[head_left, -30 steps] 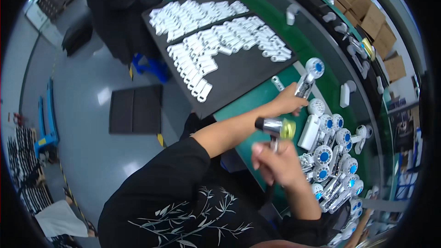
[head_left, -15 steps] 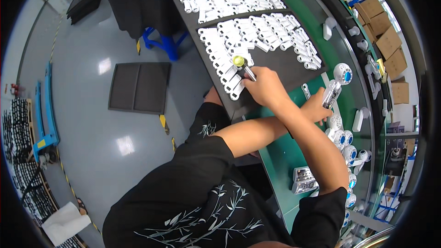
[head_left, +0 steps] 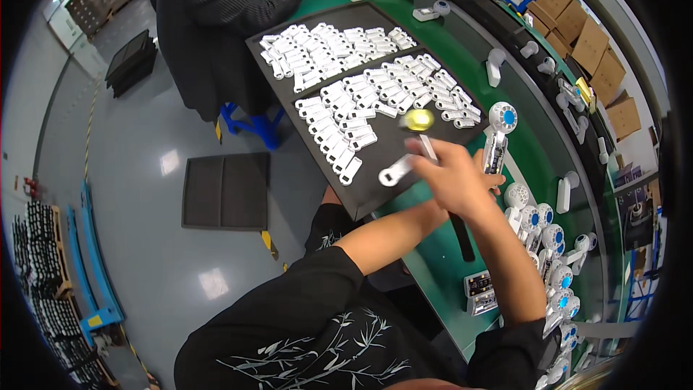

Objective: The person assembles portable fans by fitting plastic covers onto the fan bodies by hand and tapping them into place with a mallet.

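My right hand [head_left: 453, 177] is closed around a mallet with a blurred yellow head [head_left: 417, 121] and a black handle [head_left: 462, 238]. A white elongated cover [head_left: 395, 172] with a dark window is at the same hand's fingertips, over the near edge of a dark tray [head_left: 375, 195]. Crossed beneath my right forearm, my left hand [head_left: 495, 179] grips a white handheld fan [head_left: 503, 118] upright. Its round head has a blue centre, and its open handle shows inner electronics. My left fingers are partly hidden. Many similar white covers [head_left: 336, 133] lie in rows in the two-part tray.
On the green table [head_left: 440, 253], several fans [head_left: 552, 238] cluster at right, near open handle units [head_left: 480, 292]. A conveyor [head_left: 534, 94] with more fans curves behind. A co-worker's dark sleeve [head_left: 245, 7] is beyond the tray. Another dark tray [head_left: 225, 191] lies on the floor.
My right hand has come away from the rows of covers toward the fan, a cover now at its fingertips. The view has shifted, showing more of the co-worker. My left hand still holds the fan.
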Tool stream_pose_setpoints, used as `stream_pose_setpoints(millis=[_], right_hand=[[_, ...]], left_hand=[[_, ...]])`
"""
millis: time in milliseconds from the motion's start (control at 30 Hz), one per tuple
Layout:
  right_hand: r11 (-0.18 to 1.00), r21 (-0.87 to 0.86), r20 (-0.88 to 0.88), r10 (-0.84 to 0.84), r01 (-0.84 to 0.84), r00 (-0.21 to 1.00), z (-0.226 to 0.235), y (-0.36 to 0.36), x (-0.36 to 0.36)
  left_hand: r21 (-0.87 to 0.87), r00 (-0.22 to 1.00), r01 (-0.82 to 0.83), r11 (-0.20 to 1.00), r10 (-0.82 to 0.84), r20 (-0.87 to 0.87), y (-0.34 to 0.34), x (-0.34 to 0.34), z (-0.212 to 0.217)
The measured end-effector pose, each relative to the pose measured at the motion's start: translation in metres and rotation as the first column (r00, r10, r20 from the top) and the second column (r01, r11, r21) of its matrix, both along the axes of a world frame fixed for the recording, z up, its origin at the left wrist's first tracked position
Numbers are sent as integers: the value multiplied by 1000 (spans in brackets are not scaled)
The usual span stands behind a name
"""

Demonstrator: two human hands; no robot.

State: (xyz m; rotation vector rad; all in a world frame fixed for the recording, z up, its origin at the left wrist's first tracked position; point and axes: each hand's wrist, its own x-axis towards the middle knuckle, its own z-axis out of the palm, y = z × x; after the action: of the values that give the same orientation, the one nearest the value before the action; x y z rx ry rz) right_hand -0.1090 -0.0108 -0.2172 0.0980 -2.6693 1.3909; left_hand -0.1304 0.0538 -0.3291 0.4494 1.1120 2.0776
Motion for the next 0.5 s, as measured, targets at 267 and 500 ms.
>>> stream_pose_setpoints(millis=[267,500], right_hand=[[555,-700,346,-288,450,893,33,83,101],[304,-890,201,-409,340,890,-3,156,148]], left_hand=[[60,983,-96,994,103,-149,-1,-3,-6],[121,999,4,993,2,-49,-8,11,13]])
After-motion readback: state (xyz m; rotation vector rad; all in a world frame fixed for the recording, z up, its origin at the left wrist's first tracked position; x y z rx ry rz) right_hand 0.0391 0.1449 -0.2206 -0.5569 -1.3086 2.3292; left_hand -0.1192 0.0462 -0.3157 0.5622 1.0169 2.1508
